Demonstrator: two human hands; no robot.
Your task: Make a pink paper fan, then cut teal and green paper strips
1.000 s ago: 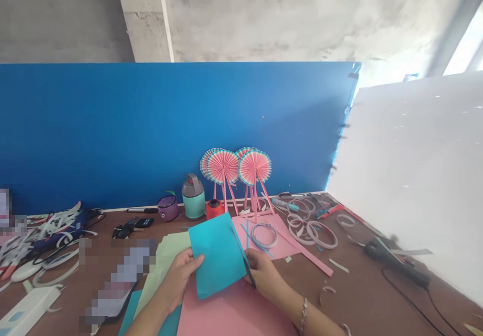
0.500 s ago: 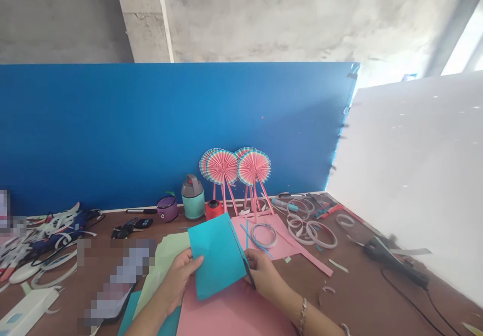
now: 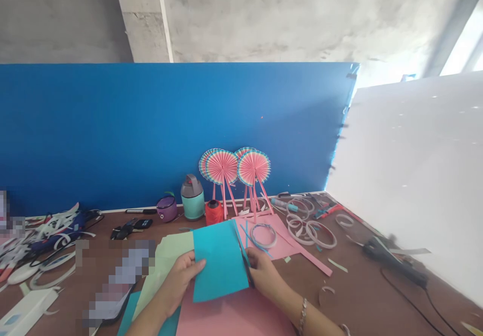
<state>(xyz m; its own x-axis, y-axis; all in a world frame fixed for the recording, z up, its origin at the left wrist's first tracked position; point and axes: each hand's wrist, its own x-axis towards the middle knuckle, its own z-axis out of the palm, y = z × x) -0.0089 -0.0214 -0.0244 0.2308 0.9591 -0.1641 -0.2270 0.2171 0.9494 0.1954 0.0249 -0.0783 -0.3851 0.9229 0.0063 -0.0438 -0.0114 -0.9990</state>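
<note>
A sheet of bright blue paper [image 3: 219, 263] is held up in front of me. My left hand [image 3: 184, 275] pinches its left edge, thumb on top. My right hand [image 3: 264, 270] is closed on dark scissors [image 3: 246, 265], whose handles are mostly hidden by the fingers. The scissors lie along the sheet's right edge, where a narrow blue strip [image 3: 239, 236] stands partly apart from the sheet. Under my hands lies a large pink sheet [image 3: 234, 316], with pale green paper [image 3: 173, 243] beside it on the left.
Pink pleated paper fans [image 3: 222, 167] on thin legs stand at the back, near a teal flask [image 3: 192, 200], a purple pot [image 3: 166, 208] and red thread [image 3: 214, 212]. Paper rings [image 3: 320, 234] lie right of a smaller pink sheet [image 3: 279, 225]. A phone [image 3: 116, 296] and clutter lie left.
The blue sheet has turned more upright and its top has dropped slightly. Both hands keep their hold, and the scissors stay at its right edge.
</note>
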